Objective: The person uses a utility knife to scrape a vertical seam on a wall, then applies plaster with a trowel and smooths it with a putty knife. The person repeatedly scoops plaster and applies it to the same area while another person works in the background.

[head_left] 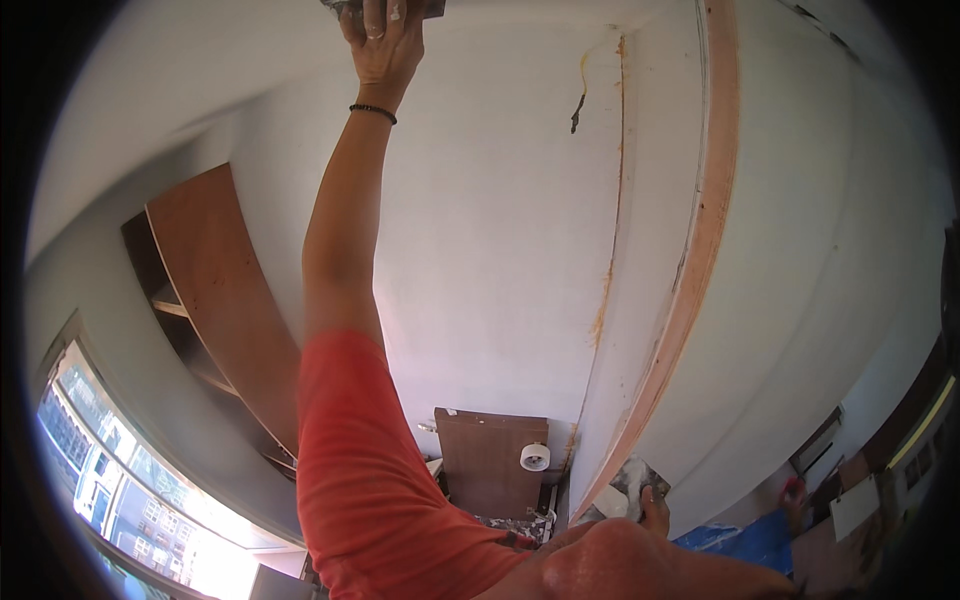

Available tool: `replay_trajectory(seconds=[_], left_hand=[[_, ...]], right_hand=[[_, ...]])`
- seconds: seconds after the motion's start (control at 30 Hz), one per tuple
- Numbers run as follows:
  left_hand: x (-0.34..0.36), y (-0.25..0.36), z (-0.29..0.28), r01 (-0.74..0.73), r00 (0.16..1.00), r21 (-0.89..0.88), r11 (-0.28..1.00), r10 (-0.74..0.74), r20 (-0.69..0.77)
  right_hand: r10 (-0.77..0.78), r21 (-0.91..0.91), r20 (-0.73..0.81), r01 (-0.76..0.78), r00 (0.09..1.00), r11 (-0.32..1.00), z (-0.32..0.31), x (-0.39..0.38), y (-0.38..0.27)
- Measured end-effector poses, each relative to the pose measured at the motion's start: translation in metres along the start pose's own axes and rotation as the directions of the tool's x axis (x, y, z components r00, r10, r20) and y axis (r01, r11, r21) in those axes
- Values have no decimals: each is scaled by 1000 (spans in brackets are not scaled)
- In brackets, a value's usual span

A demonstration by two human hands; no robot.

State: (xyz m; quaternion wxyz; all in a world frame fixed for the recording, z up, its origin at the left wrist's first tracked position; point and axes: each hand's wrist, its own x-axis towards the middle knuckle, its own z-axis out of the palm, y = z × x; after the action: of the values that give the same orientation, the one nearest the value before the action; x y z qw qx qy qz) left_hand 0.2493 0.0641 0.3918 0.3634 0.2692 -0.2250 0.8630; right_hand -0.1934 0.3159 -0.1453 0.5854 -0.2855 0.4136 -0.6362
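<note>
My left arm, in a red sleeve with a dark bracelet at the wrist, reaches up high. My left hand (385, 50) has its fingers wrapped on a flat, dark-edged plastering trowel (432, 9) at the top of the picture, against the pale surface there. The upper part of this tool is cut off by the frame edge. White smears mark the fingers, and one wears a ring. Low on the right, my right hand (655, 512) grips a flat plate (637, 476) with white putty on it. Part of that hand and plate is hidden behind bare skin in front.
An orange-brown strip (712, 210) runs down the wall corner. A short wire (577, 115) hangs from the white wall. At left are an open wooden cabinet (215, 250) and a bright window (110, 450). Below stand a brown panel (490, 455) and a white roll (535, 457).
</note>
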Motion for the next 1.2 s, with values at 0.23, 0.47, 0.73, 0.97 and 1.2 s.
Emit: replay_trajectory(seconds=[0.23, 0.47, 0.73, 0.97, 1.2], left_hand=[[-58, 49, -189, 293, 952, -624, 725, -163, 258], [-93, 84, -532, 675, 670, -411, -613, 277, 688], [-111, 38, -538, 766, 470, -635, -100, 761, 447], [-74, 24, -490, 840, 538, -525, -134, 330, 776], [18, 22, -448, 558, 613, -825, -92, 716, 334]], right_hand=[[32, 129, 83, -43, 996, 991, 22, -8, -2], [201, 445, 321, -335, 926, 831, 58, 4, -2], [263, 420, 381, -419, 886, 805, 57, 3, -13], [-17, 352, 300, -94, 954, 931, 76, -14, -88], [64, 212, 318, -137, 946, 968, 51, -8, -102]])
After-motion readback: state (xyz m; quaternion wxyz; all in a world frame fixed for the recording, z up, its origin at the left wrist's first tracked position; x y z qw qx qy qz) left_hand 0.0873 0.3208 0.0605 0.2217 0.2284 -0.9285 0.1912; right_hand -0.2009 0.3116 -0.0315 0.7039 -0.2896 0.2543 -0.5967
